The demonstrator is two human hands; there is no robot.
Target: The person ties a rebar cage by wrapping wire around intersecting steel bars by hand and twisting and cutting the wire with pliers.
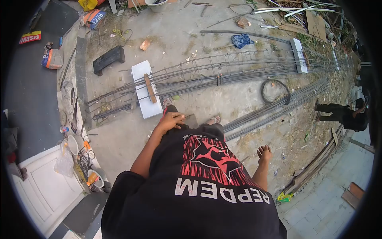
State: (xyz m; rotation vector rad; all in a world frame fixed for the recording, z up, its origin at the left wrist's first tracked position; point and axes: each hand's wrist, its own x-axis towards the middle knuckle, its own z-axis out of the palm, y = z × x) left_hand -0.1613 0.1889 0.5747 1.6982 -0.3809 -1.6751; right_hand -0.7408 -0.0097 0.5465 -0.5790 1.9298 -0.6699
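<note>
My left hand point(172, 120) is in front of my waist, near the hem of my black shirt point(159, 191). Its fingers are loosely bent, and I see nothing in them. Out to my side over the concrete hangs my right hand point(264, 153), empty, fingers apart and slightly curled. Ahead of my feet lies a long rebar cage point(191, 71) with thin stirrups. Its near end rests across a white block point(146, 89), where a wooden piece point(150, 88) also lies. A second white block point(298, 55) is under the cage farther right.
Loose steel bars point(274, 105) lie to the right, beside a coil of wire point(275, 92). A dark block point(108, 60) and a blue cloth point(241, 40) are on the ground. Another person point(346, 114) stands at far right. Buckets point(75, 144) and cables line the left edge.
</note>
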